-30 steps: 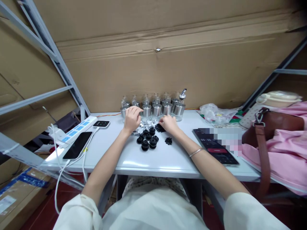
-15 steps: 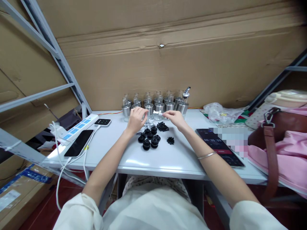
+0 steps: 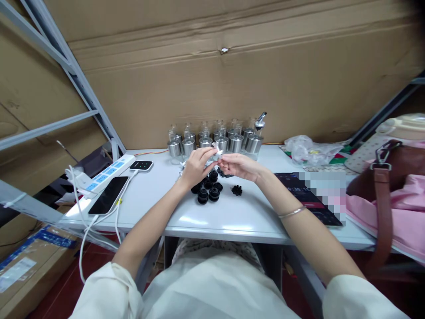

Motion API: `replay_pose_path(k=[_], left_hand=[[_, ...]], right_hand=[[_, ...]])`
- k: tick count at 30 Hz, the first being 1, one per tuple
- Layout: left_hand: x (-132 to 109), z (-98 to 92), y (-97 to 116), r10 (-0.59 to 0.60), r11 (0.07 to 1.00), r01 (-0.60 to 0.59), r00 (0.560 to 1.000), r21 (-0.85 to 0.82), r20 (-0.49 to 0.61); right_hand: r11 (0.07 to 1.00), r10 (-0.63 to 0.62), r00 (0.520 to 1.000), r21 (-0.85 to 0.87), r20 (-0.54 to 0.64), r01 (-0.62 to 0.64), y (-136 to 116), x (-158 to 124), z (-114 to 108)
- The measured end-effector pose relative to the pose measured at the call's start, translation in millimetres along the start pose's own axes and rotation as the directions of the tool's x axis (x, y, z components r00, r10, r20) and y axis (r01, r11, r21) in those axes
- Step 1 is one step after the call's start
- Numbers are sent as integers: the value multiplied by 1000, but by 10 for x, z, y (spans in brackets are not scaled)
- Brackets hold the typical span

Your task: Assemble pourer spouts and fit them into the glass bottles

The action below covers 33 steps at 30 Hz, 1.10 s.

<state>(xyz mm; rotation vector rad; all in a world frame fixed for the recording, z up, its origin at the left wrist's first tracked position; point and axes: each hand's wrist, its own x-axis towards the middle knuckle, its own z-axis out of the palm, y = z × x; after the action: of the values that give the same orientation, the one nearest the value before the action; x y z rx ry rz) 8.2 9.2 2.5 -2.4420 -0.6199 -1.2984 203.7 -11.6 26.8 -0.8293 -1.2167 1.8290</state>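
Note:
My left hand (image 3: 198, 165) is closed, its thumb and fingertips around a small shiny whitish piece (image 3: 218, 151), possibly a pourer part. My right hand (image 3: 239, 165) meets it there with fingertips pinched together; whatever they hold is too small or hidden to name. Beneath my hands lie several black ringed stoppers (image 3: 208, 193), partly covered by the left hand. A little heap of small black caps (image 3: 237, 190) sits to their right. Behind, glass bottles with steel sleeves (image 3: 206, 141) stand in two rows, and a pourer (image 3: 260, 121) tops the one at the right end.
On the left of the table (image 3: 146, 195) are a power strip (image 3: 111, 173), a phone (image 3: 109, 195) and a small black-and-white device (image 3: 141, 165) with white cables. A tablet-like screen (image 3: 308, 204), a plastic bag (image 3: 312, 150) and a brown bag (image 3: 381, 186) occupy the right. Cardboard (image 3: 212, 88) walls the back.
My hands have come together from apart, with the right hand moving left to the left hand. The small shiny piece is now raised between them. The view has shifted slightly.

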Motion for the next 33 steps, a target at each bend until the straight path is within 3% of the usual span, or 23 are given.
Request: replay_pose_path(k=[7, 11, 13, 15, 17, 19, 22, 26, 33], left_hand=[[10, 29, 79, 28, 998, -24, 997, -59, 70], [36, 4, 71, 25, 1000, -25, 998, -6, 59], [37, 4, 47, 7, 1000, -8, 998, 19, 69], [31, 12, 23, -11, 999, 8, 996, 32, 88], [23, 23, 9, -10, 1000, 8, 996, 30, 84], [14, 32, 4, 6, 1000, -7, 998, 21, 58], [-2, 38, 0, 9, 1000, -9, 1000, 14, 22], [-27, 33, -14, -36, 999, 36, 999, 30, -11], [-31, 26, -9, -11, 999, 10, 1000, 44, 15]], right_hand=[[988, 8, 996, -154, 93, 6, 37, -17, -40], [915, -103, 994, -388, 34, 108, 16, -16, -84], [775, -192, 980, -621, -55, 117, 0, -3, -157], [511, -294, 944, -859, -152, 21, -9, 16, -268], [254, -338, 917, -959, -210, -126, -11, 28, -395], [170, -266, 939, -969, -219, -178, -16, 20, -505], [286, -47, 990, -951, -136, -117, -32, -30, -589], [422, 161, 987, -903, -9, -78, -37, -85, -559], [435, 215, 977, -896, 12, -84, -1, -59, -490]])
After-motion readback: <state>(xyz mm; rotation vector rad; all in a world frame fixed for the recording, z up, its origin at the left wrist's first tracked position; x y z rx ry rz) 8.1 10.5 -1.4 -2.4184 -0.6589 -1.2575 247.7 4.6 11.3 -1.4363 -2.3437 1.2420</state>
